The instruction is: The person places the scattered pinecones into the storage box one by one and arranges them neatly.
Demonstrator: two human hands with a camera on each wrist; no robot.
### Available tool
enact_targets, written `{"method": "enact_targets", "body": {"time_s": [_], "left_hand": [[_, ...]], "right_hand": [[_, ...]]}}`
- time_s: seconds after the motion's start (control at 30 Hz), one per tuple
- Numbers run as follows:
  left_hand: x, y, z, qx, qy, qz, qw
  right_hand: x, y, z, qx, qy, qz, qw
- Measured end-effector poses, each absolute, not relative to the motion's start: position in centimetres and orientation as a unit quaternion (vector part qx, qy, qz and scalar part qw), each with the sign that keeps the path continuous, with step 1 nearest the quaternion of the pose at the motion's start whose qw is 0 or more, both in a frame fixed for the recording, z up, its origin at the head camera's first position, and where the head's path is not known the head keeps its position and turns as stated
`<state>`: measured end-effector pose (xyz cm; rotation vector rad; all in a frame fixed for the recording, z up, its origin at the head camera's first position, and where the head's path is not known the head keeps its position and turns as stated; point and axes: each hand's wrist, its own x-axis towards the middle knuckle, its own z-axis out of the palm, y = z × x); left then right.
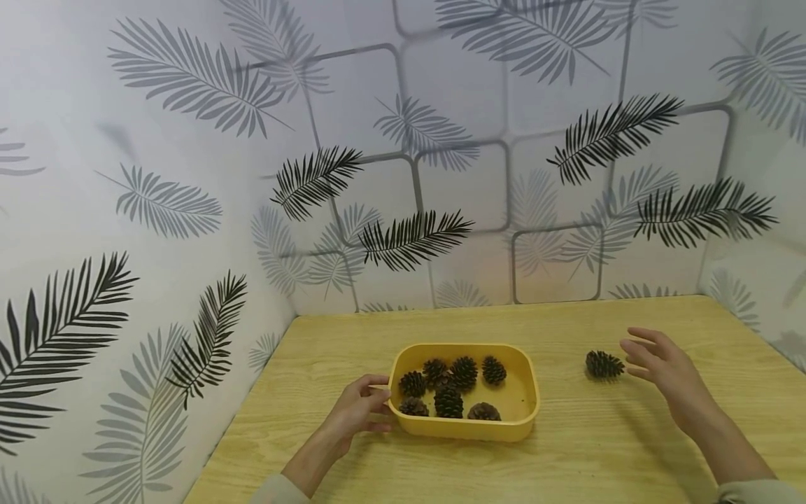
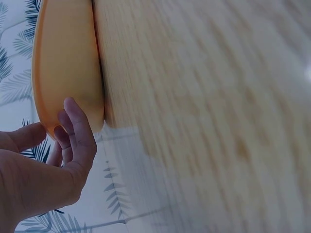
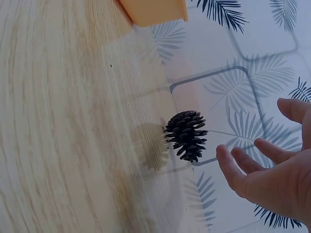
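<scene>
Brown pine cone (image 1: 604, 365) lies sideways at nine o'clock from the spread-open right hand (image 1: 661, 367); left hand (image 1: 355, 413) pinches the yellow tray (image 1: 525, 420).

A pale wooden table (image 1: 630, 448) with visible grain sits in a corner, closed in on three sides by glossy white wall panels (image 1: 189, 140) printed with grey and black palm fronds and rounded grey squares — soft, even light throughout.

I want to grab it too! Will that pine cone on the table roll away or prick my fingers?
The lone pine cone lies on its side, so a push would probably wobble it rather than roll it far. Its open scales look stiff and a bit prickly, likely light.
</scene>
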<state>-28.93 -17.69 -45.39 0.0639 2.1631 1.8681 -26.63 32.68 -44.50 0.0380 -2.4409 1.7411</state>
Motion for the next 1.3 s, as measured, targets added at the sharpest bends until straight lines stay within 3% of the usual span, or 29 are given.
{"method": "enact_targets", "body": {"time_s": [1.0, 1.3], "left_hand": [[-28.9, -17.8, -45.5, 0.024, 0.746, 0.65, 0.143], [-29.0, -17.8, -45.6, 0.026, 0.747, 0.65, 0.138]], "right_hand": [[-28.1, 32.6, -46.4, -0.051, -0.825, 0.562, -0.021], [-28.9, 32.0, -46.4, -0.068, -0.831, 0.552, -0.017]]}}
